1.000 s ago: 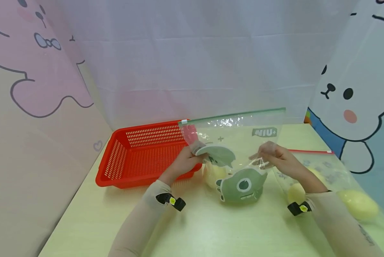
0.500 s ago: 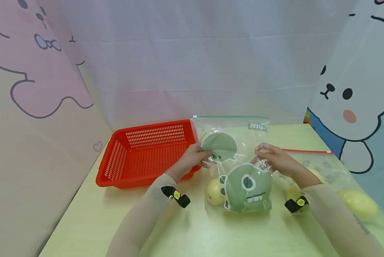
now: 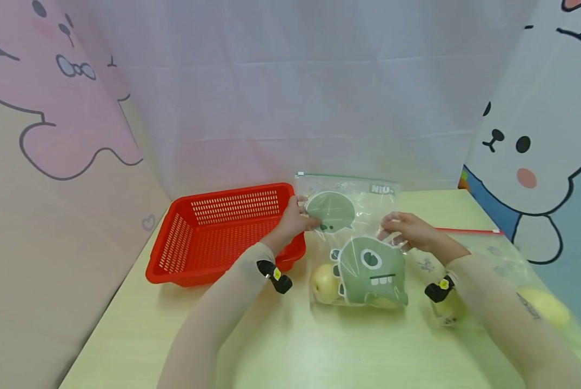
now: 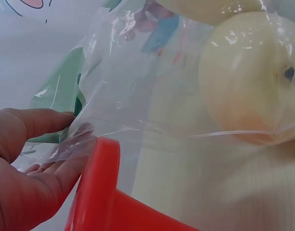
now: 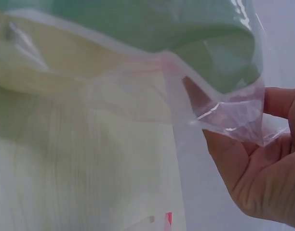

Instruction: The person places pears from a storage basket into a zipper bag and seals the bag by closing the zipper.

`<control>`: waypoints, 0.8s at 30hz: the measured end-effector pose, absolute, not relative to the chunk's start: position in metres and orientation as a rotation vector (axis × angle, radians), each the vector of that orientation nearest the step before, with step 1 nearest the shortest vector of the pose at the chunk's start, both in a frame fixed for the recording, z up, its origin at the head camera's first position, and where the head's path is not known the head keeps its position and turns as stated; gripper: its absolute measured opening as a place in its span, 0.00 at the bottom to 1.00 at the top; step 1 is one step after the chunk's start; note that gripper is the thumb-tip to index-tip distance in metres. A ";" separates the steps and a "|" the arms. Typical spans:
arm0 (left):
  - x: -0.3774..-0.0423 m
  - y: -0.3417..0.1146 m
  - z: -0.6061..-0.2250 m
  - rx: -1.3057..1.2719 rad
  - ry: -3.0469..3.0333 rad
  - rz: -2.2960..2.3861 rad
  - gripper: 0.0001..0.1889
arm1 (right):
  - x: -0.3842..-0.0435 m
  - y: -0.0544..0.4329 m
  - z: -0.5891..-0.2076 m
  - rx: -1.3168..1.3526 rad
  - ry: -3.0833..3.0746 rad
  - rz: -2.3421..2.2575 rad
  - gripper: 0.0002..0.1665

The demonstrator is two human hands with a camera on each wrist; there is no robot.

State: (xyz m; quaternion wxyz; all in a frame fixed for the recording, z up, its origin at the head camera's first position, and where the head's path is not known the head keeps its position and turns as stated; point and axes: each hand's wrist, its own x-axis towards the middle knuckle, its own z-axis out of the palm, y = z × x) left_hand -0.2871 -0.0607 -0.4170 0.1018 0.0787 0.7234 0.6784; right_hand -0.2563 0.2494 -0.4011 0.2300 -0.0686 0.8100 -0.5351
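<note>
In the head view a clear zip bag [image 3: 369, 208] with a green slider seal stands roughly upright on the table. It bears a green one-eyed monster print and a green speech bubble. Round pale-yellow fruit [image 3: 325, 283] lies at its bottom; a dark stem pit shows on one fruit [image 4: 251, 77] in the left wrist view. My left hand [image 3: 292, 220] holds the bag's left edge, thumb in front and fingers behind the plastic. At the right edge, my right hand [image 3: 412, 232] pinches the film between thumb and fingers, seen closer in the right wrist view.
A red plastic basket [image 3: 227, 229] sits just left of the bag, its rim close to my left hand. To the right lies a second clear bag with a red seal [image 3: 470, 231], holding yellow fruit [image 3: 543, 307], partly behind my right sleeve. A white curtain [image 3: 290, 108] hangs behind.
The zip bag went from tilted and spread wide to more upright and flatter, its print now facing me. My hands drew closer together; the left moved right and slightly up.
</note>
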 end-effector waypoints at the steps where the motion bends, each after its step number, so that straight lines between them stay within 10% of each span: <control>1: -0.290 -0.061 -0.417 0.224 2.148 2.004 0.37 | -0.259 0.249 -0.402 -0.190 2.232 -1.464 0.19; 24: -0.317 -0.062 -0.405 0.261 2.301 1.771 0.43 | -0.285 0.253 -0.434 -0.035 2.193 -1.434 0.21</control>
